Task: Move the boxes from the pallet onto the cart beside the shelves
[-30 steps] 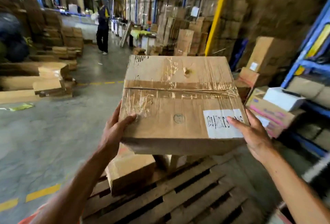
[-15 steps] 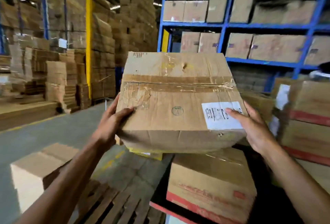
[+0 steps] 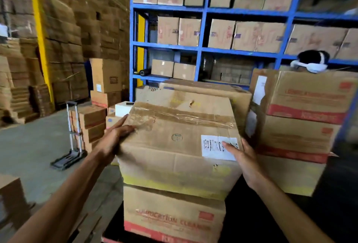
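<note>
Beside the blue shelves (image 3: 203, 48) we now have the taped carton (image 3: 180, 142) down over the cart's load, where half a second ago we carried it in the air at chest height with the racking well behind it. It appears to rest on the red-printed carton (image 3: 172, 215) beneath, though we cannot tell whether its full weight has settled. Our left hand (image 3: 114, 138) holds the left top edge, thumb laid over the tape and fingers round the side. Our right hand (image 3: 246, 157) presses the right side, its thumb across the white label (image 3: 213, 146). Both hands grip the carton, neither wide.

We judge this box all but delivered: what remains is to square it on the stack and let go, then turn back to the pallet for another.

As for what holds what, the cart deck (image 3: 339, 194) shows dark at the right and carries a stack of red-banded cartons (image 3: 302, 114) just beside ours, with another plain carton (image 3: 203, 93) behind. A headset (image 3: 311, 62) lies on top of the right stack. Every shelf bay holds closed brown cartons. At left a folding hand truck (image 3: 72, 136) stands near more cartons on the floor.
</note>
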Demonstrator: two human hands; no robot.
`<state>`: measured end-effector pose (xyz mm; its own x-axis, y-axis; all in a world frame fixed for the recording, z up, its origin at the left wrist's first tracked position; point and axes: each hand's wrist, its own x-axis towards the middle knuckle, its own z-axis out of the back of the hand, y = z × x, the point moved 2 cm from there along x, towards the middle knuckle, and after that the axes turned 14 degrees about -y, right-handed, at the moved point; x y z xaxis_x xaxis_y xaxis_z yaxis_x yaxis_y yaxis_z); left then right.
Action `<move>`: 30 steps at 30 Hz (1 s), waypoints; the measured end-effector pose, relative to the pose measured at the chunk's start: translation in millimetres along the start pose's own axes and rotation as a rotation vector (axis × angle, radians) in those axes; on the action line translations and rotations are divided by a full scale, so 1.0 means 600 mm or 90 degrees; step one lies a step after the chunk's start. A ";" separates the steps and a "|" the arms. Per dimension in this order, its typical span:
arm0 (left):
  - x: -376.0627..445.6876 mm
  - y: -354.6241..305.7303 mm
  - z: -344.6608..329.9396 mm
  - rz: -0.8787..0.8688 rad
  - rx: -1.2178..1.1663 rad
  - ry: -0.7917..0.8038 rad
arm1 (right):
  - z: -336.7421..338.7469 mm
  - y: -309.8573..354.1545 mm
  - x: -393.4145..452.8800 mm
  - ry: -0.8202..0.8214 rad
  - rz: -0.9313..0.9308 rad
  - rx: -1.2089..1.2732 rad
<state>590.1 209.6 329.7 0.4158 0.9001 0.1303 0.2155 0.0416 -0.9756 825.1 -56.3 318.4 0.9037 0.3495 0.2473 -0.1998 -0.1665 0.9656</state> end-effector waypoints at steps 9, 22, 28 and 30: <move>0.057 0.016 -0.032 0.089 0.000 -0.053 | -0.019 -0.014 0.049 0.026 -0.075 -0.006; 0.082 0.022 -0.026 0.095 0.055 -0.072 | -0.025 -0.003 0.032 0.010 -0.089 -0.001; 0.080 0.023 -0.028 0.061 0.061 -0.116 | -0.021 -0.010 0.024 -0.003 -0.074 -0.002; 0.075 0.021 -0.028 0.068 0.074 -0.121 | -0.018 -0.010 0.023 0.003 -0.072 0.000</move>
<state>626.3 243.1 326.3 0.2553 0.9669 0.0003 0.0713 -0.0186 -0.9973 834.7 -40.4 317.2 0.9188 0.3702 0.1368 -0.0964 -0.1255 0.9874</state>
